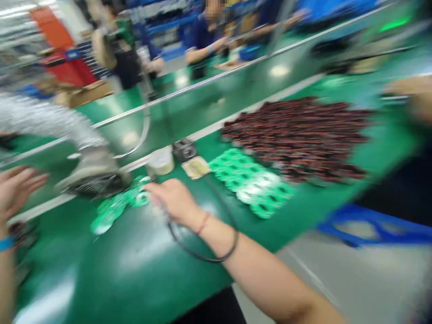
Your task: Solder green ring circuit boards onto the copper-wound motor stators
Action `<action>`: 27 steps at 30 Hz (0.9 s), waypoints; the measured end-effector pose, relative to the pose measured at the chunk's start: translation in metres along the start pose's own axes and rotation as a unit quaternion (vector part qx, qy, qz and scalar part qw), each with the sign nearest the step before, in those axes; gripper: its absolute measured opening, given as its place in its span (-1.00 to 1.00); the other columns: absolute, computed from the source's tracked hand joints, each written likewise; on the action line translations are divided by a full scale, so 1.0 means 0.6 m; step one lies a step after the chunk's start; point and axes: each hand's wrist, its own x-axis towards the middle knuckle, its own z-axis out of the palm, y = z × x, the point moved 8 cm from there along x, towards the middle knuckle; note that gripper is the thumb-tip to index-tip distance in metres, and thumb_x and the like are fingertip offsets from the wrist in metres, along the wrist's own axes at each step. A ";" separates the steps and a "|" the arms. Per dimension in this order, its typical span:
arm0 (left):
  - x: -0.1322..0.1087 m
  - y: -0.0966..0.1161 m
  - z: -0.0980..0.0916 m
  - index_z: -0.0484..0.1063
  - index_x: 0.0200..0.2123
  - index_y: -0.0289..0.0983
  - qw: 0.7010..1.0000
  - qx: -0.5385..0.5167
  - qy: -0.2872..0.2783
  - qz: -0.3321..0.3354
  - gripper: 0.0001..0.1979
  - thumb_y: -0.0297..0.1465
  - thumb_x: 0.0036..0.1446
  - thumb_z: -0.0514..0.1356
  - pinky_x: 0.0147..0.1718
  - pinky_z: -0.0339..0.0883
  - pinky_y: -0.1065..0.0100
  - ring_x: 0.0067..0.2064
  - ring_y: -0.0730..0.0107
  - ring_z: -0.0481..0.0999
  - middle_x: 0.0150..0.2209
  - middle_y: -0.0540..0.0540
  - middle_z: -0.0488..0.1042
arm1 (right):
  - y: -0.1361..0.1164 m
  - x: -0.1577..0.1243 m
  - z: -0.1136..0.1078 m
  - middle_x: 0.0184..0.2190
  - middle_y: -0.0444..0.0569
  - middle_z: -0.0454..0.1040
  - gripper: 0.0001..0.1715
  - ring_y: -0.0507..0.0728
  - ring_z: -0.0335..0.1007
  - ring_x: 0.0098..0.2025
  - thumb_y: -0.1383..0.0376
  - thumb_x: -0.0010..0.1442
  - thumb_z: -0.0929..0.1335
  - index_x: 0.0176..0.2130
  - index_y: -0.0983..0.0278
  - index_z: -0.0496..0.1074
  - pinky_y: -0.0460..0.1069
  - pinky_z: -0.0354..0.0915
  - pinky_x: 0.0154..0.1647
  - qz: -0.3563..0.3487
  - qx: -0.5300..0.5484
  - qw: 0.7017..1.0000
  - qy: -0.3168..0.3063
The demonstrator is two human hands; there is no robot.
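The picture is smeared by motion. My right hand (173, 198) reaches over the green bench (135, 270), fingers curled around a thin tool with a black cord (199, 254) trailing past my wrist. Its tip is near a small cluster of green circuit boards (116, 204). My left hand (16, 186) hovers at the left edge with fingers stretched out, holding nothing. A fume hood on a silver hose (91, 173) stands just behind the boards.
A second batch of green boards (251, 180) lies to the right, beside a large heap of dark red-and-black parts (300, 135). A white cup (162, 160) and a sponge holder (195, 167) sit at the rail. Other people work beyond the divider (205, 40).
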 end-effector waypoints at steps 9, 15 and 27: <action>-0.218 -0.201 -0.149 0.37 0.01 -0.34 0.996 0.031 -0.027 -0.079 -0.55 -0.21 0.10 0.20 0.08 0.30 0.12 0.01 0.17 0.46 -0.01 -0.18 0.49 | -0.001 -0.023 -0.013 -0.34 -0.09 0.62 -0.64 0.15 0.56 -0.31 0.15 0.32 0.22 0.06 0.14 0.37 0.05 0.40 -0.28 0.061 0.184 0.980 0.045; -0.264 -0.288 -0.078 0.37 0.03 -0.40 0.901 0.377 0.038 -0.214 -0.50 -0.20 0.11 0.19 0.15 0.08 -0.05 0.22 -0.23 0.20 0.15 -0.43 0.29 | -0.009 -0.034 0.013 -0.30 -0.02 0.63 -0.65 0.24 0.56 -0.29 0.12 0.26 0.22 -0.02 0.17 0.38 0.11 0.41 -0.30 0.079 0.139 0.987 0.032; -0.245 -0.288 -0.061 0.37 0.01 -0.53 0.896 0.394 0.163 -0.122 -0.59 -0.40 0.20 -0.03 0.10 -0.03 -0.05 0.17 -0.17 0.16 0.10 -0.50 0.30 | -0.034 -0.039 0.082 -0.17 0.05 0.57 -0.62 0.25 0.50 -0.14 0.30 0.21 0.26 0.04 0.23 0.31 0.17 0.41 -0.10 0.036 0.070 0.996 0.032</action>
